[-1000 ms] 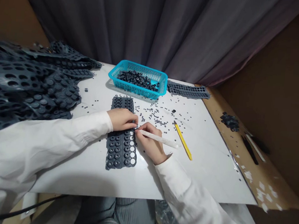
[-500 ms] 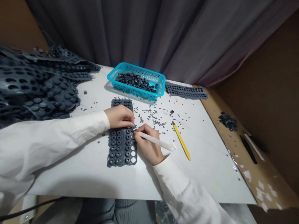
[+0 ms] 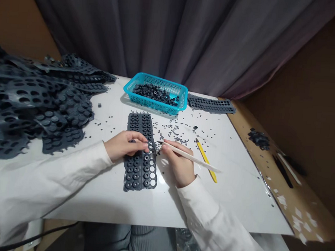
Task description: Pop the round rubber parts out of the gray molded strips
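A dark grey rubber sheet (image 3: 131, 176) lies lengthwise on the white table, with rows of round ringed pieces standing in it. Along its right edge, near the front, several holes show white through them. Over the sheet's middle is my left hand (image 3: 125, 145), thumb and forefinger drawn together above the right-hand rows; whatever is between the tips is too small to make out. My right hand (image 3: 180, 161), just right of the sheet, grips a slim white-handled tool (image 3: 194, 157) like a pen. Its thin dark tip points left at the sheet's edge, close to my left fingertips.
Behind the sheet stands a blue basket (image 3: 154, 106) of small dark pieces. Tiny dark discs are strewn about the table (image 3: 97, 201). A yellow tool (image 3: 207, 159) lies at right. Perforated rubber sheets (image 3: 41, 104) are heaped at left; another strip (image 3: 212, 104) lies beside the basket.
My left hand has come nearer along the sheet, uncovering its far rows. My right hand has drawn slightly right, and the tool's dark tip now shows apart from the sheet.
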A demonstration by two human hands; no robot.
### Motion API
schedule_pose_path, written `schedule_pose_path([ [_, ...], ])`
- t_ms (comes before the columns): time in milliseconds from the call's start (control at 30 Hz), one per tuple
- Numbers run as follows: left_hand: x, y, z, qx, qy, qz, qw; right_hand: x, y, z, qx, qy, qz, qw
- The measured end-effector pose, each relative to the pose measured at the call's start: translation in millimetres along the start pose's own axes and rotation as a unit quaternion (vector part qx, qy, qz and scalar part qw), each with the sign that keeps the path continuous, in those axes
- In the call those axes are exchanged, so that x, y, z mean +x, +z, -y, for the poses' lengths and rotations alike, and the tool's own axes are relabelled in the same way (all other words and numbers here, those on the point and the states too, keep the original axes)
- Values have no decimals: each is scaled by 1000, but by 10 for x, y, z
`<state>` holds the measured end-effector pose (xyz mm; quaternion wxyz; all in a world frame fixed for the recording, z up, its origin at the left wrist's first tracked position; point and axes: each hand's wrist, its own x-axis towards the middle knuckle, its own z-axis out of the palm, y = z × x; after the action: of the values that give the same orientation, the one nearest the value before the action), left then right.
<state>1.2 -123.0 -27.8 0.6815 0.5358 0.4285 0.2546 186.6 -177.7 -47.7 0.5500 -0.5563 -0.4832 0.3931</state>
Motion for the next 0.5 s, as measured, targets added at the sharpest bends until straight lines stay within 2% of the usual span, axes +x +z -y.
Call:
schedule_pose_path([
  [200, -186, 93, 46, 153, 95, -49, 982, -43, -11, 31, 45, -70, 73, 994],
  [500, -234, 124, -6, 170, 98, -66, 978, -115, -28, 162, 39, -150, 147, 977],
])
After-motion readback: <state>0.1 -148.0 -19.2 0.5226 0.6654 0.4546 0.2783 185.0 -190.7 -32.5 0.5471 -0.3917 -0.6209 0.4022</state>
